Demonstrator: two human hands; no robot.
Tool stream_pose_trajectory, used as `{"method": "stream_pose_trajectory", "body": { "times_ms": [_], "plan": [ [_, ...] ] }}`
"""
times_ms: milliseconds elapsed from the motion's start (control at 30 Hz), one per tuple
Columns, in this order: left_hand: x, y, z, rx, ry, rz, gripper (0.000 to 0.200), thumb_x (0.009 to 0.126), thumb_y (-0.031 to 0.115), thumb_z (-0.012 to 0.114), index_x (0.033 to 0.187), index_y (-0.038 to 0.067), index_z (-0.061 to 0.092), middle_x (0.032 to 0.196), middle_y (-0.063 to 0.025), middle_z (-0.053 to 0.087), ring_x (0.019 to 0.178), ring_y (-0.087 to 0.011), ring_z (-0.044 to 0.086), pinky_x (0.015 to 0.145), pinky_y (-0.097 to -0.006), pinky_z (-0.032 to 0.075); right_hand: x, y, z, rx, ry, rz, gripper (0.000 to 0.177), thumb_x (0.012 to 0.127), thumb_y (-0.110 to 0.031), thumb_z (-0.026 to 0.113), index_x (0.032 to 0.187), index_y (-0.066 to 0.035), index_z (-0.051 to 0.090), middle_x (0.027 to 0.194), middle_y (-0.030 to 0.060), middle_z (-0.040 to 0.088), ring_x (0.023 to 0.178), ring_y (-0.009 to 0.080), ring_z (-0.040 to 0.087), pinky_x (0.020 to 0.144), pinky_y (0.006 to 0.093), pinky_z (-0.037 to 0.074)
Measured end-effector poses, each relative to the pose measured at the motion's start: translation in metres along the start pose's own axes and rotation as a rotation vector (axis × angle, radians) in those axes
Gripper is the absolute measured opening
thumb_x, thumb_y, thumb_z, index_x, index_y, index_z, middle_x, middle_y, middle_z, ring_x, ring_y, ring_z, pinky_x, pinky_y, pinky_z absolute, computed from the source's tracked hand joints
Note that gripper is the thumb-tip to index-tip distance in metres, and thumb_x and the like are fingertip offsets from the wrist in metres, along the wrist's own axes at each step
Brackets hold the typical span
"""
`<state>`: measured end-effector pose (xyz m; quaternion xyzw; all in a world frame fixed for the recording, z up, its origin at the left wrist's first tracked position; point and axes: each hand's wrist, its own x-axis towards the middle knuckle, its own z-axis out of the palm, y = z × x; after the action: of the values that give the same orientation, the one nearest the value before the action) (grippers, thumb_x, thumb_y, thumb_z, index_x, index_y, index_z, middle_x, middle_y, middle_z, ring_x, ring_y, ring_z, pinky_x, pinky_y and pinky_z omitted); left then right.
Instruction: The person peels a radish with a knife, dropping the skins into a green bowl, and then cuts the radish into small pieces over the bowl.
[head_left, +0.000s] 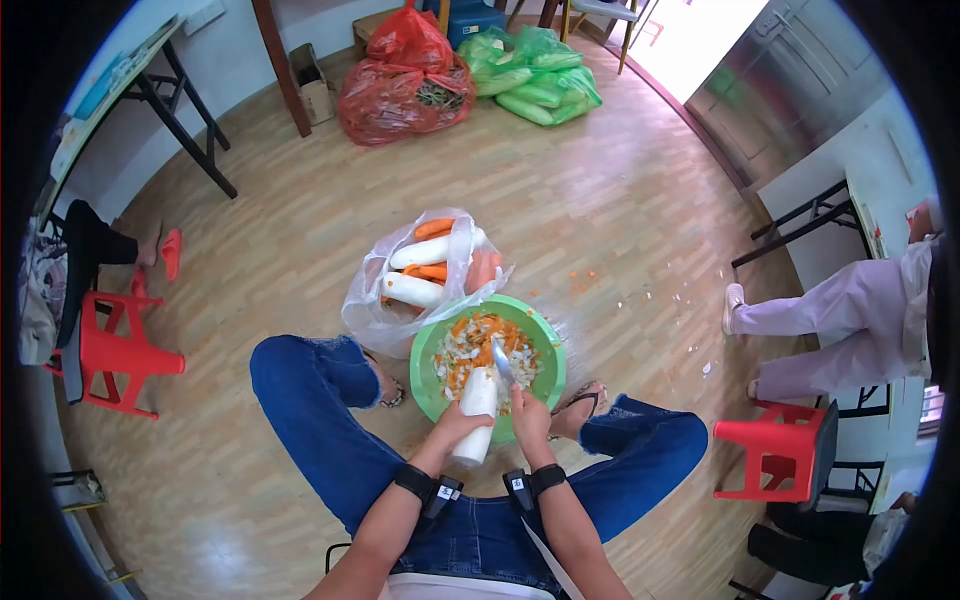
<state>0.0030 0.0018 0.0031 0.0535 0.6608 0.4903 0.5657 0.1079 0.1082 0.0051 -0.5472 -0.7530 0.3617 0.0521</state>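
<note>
My left hand point(460, 426) is closed around a peeled-looking white radish point(478, 395), tilted with its upper end over a green basin point(556, 365). Just to the right, my right hand point(531, 416) grips a knife point(502, 360), its blade pointing up and left near the radish's cut end. Chopped orange and white pieces point(470, 352) lie in the basin, which stands on the floor between my feet. Touching the basin's upper left is a clear plastic bag point(362, 305) with several white radishes point(412, 290) and carrots point(434, 228) inside.
Small scraps point(706, 368) are scattered on the floor at right. Red stools point(130, 345) stand on both sides. A person in light purple trousers point(850, 310) is at right. Red bags point(405, 95) and green bags of vegetables point(545, 85) lie at the back.
</note>
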Motion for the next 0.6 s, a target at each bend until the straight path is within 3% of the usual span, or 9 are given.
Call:
{"method": "stream_pose_trajectory", "body": {
  "times_ms": [167, 300, 367, 500, 567, 600],
  "plan": [
    [0.026, -0.032, -0.007, 0.033, -0.024, 0.107, 0.046, 0.056, 0.019, 0.072, 0.095, 0.002, 0.057, 0.083, -0.0087, 0.061, 0.068, -0.0184, 0.060, 0.058, -0.0310, 0.048, -0.013, -0.013, 0.003, -0.160, -0.206, -0.318, 0.047, 0.085, -0.047, 0.044, 0.070, -0.007, 0.063, 0.059, 0.0155, 0.058, 0.055, 0.0340, 0.057, 0.051, 0.0405, 0.043],
    [0.026, -0.038, -0.007, 0.130, -0.042, 0.039, 0.047, 0.056, 0.020, 0.073, 0.097, 0.002, 0.057, 0.084, -0.0084, 0.061, 0.069, -0.0187, 0.060, 0.060, -0.0309, 0.048, 0.003, 0.012, 0.014, -0.229, -0.106, -0.296, 0.050, 0.084, -0.050, 0.043, 0.069, -0.007, 0.062, 0.059, 0.0166, 0.057, 0.057, 0.0342, 0.058, 0.053, 0.0418, 0.043],
    [0.004, -0.016, -0.005, 0.207, -0.145, 0.055, 0.060, 0.052, 0.027, 0.074, 0.099, -0.005, 0.055, 0.085, -0.0143, 0.062, 0.072, -0.0221, 0.061, 0.063, -0.0313, 0.049, 0.016, 0.024, 0.010, -0.256, -0.026, -0.097, 0.051, 0.083, -0.053, 0.041, 0.072, -0.009, 0.065, 0.061, 0.0170, 0.059, 0.058, 0.0333, 0.059, 0.052, 0.0426, 0.044],
    [-0.001, -0.002, 0.002, 0.234, -0.067, 0.033, 0.060, 0.052, 0.028, 0.074, 0.099, -0.005, 0.055, 0.087, -0.0155, 0.061, 0.074, -0.0225, 0.061, 0.064, -0.0314, 0.049, 0.011, 0.014, 0.001, -0.105, -0.021, -0.056, 0.048, 0.084, -0.051, 0.042, 0.074, -0.009, 0.065, 0.062, 0.0174, 0.059, 0.058, 0.0345, 0.059, 0.052, 0.0424, 0.044],
    [0.010, -0.015, 0.001, 0.158, 0.009, 0.068, 0.057, 0.052, 0.027, 0.075, 0.096, -0.004, 0.056, 0.084, -0.0147, 0.062, 0.071, -0.0222, 0.061, 0.063, -0.0309, 0.049, 0.004, 0.009, 0.007, -0.101, -0.028, -0.152, 0.047, 0.083, -0.050, 0.045, 0.074, -0.009, 0.064, 0.060, 0.0170, 0.058, 0.058, 0.0341, 0.059, 0.051, 0.0417, 0.045],
    [0.017, -0.021, -0.004, 0.118, -0.057, 0.063, 0.057, 0.054, 0.026, 0.074, 0.099, -0.002, 0.054, 0.086, -0.0134, 0.061, 0.073, -0.0214, 0.060, 0.064, -0.0309, 0.048, -0.004, -0.003, 0.003, -0.123, -0.090, -0.239, 0.048, 0.082, -0.050, 0.045, 0.072, -0.007, 0.063, 0.059, 0.0172, 0.058, 0.057, 0.0340, 0.058, 0.051, 0.0415, 0.044]
  ]
}}
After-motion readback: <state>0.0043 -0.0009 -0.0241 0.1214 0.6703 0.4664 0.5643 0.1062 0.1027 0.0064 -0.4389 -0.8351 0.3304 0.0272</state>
